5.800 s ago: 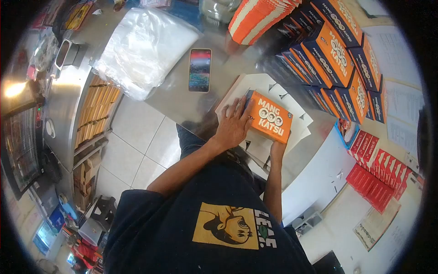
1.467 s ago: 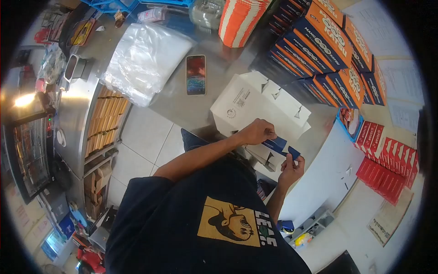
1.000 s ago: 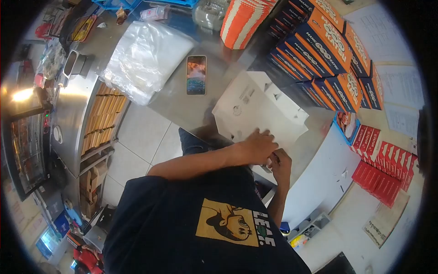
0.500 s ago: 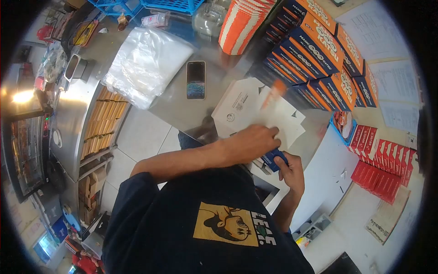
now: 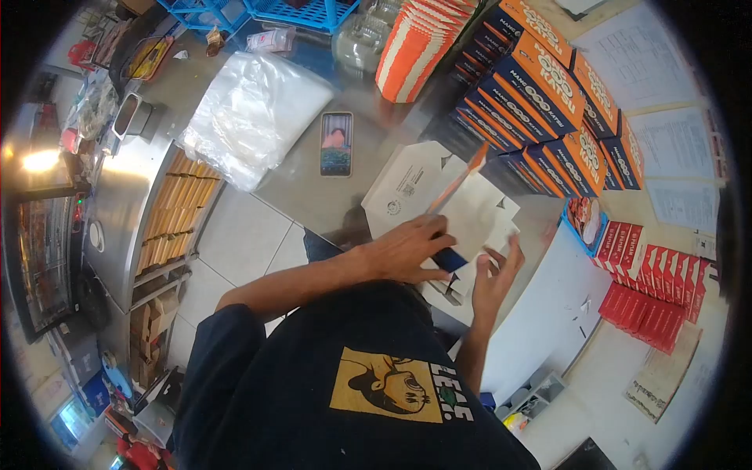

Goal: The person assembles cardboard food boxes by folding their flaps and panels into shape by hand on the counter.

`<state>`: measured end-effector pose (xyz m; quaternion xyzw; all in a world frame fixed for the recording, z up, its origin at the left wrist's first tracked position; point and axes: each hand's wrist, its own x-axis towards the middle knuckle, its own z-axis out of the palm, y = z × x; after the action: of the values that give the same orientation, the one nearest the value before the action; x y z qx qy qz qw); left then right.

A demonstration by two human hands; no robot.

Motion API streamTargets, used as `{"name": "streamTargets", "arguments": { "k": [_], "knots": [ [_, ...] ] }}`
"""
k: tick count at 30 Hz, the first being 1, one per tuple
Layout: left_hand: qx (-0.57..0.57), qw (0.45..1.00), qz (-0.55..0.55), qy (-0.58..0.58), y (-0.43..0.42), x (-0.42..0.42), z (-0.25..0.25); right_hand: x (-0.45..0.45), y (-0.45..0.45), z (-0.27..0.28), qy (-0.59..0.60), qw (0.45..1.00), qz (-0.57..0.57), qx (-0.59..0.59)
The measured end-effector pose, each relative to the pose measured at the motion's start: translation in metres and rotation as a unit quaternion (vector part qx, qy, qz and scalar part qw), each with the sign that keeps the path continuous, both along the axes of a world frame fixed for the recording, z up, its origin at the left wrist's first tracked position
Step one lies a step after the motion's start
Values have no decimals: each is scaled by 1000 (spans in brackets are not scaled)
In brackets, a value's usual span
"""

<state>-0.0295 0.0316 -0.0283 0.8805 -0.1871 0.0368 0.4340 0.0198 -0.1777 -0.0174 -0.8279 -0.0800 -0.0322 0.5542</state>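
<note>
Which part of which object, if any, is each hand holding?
The left hand seems to hold a partly folded carton by its dark blue flap; whether the right hand grips its edge cannot be told.

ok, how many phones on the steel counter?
1: the phone, screen up, between the clear plastic bags and the white cardboard by the left hand. Others could be hidden under the bags.

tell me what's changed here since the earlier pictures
The folded orange box is no longer held. An orange-edged side now stands up from the white cardboard. The left hand holds the blue flap; the right hand, which gripped it half a second ago, has let go. The phone and plastic bags stayed put.
</note>
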Motion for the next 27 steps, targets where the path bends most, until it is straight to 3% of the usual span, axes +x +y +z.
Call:
{"name": "streamTargets", "arguments": {
  "k": [1, 2, 3, 7, 9, 10, 12, 13, 14, 15, 16, 17, 18, 22, 25, 27],
  "knots": [
    [-24, 999, 28, -20, 3, -7, -13, 2, -5, -18, -1, 1000, 0, 1],
    [-57, 997, 54, -10, 3, -14, -30, 6, -13, -41, 146, 976, -139, 82],
    [-56, 997, 54, -11, 5, -17, -43, 11, -20, -62, 287, 905, -271, 160],
    [28, 998, 29, 44, 1, -26, -71, 17, -46, -118, 333, 871, -244, 266],
    [152, 979, 112, 79, -8, -21, -63, 15, -51, -129, 316, 870, -244, 290],
    [153, 978, 115, 79, -13, -12, -56, 15, -51, -134, 253, 911, -200, 257],
    [-72, 976, 167, 118, -30, 12, -45, 14, -48, -132, 190, 944, -152, 222],
    [-73, 976, 170, 118, -38, 28, -47, 13, -42, -116, 87, 990, -85, 72],
    [-220, 938, 167, 211, -44, 48, -53, 12, -35, -99, -22, 996, -15, -81],
    [-360, 871, 156, 297, -50, 62, -59, 10, -29, -82, -24, 996, -15, -82],
    [-362, 871, 155, 295, -58, 71, -68, 7, -21, -64, -46, 988, 70, -133],
    [-404, 869, 180, 224, -66, 78, -81, 3, -14, -49, -67, 969, 154, -183],
    [-442, 860, 204, 151, -69, 83, -85, -3, -6, -39, 0, 975, 165, -147],
    [-408, 831, 289, 243, -82, 85, -101, -5, -4, -50, -95, 960, 148, -218],
    [-429, 826, 254, 263, -88, 79, -105, -5, -2, -56, -46, 978, 94, -180],
    [-345, 858, 282, 256, -89, 73, -99, -3, -2, -57, -40, 978, 99, -178]
  ]
}}
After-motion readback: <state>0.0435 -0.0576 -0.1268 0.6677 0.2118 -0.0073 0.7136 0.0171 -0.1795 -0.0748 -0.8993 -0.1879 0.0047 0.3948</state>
